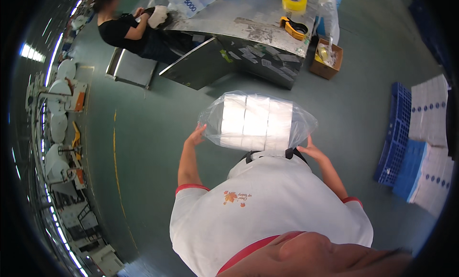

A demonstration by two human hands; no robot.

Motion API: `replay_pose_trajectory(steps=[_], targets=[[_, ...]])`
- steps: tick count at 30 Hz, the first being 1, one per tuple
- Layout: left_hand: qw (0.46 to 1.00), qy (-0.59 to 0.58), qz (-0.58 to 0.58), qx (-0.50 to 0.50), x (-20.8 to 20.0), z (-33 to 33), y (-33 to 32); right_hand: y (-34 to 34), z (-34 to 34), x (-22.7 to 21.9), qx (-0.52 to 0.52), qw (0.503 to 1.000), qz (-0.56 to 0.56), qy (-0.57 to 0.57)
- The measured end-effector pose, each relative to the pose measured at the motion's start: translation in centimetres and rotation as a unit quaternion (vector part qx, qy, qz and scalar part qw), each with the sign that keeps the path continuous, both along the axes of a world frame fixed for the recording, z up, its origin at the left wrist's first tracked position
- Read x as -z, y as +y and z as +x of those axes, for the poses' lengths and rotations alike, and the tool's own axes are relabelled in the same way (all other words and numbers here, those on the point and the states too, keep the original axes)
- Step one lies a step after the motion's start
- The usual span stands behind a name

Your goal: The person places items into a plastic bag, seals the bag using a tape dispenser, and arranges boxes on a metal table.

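The left hand point(196, 135) is at the left end of the clear bag point(257, 121), the right hand point(313, 151) at its near right corner; whether either pinches plastic, one cannot tell. The bag's long axis runs left to right between them, the table point(221, 20) far beyond.

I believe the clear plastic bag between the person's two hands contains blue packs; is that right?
Not quite: the head view shows white packs, not blue ones. The clear plastic bag is indeed between the person's left hand and right hand.
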State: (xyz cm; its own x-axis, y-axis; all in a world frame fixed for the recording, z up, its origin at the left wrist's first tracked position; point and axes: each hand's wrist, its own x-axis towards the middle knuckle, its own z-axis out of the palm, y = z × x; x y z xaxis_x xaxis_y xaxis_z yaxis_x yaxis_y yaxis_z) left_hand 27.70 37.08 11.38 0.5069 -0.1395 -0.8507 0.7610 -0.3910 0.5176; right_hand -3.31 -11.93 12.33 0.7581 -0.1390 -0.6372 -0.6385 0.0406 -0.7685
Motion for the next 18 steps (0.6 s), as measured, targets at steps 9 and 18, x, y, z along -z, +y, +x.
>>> replay_pose_trajectory(steps=[9, 18], targets=[[0.935, -0.141, -0.289, -0.147, 7.7, 3.6, -0.8, 2.6, 8.6, 5.1, 0.425, 0.905, 0.017, -0.025], [0.764, -0.145, -0.514, -0.362, 8.8, 0.8, -5.2, -2.7, 8.7, 6.8, 0.522, 0.767, 0.271, -0.258]])
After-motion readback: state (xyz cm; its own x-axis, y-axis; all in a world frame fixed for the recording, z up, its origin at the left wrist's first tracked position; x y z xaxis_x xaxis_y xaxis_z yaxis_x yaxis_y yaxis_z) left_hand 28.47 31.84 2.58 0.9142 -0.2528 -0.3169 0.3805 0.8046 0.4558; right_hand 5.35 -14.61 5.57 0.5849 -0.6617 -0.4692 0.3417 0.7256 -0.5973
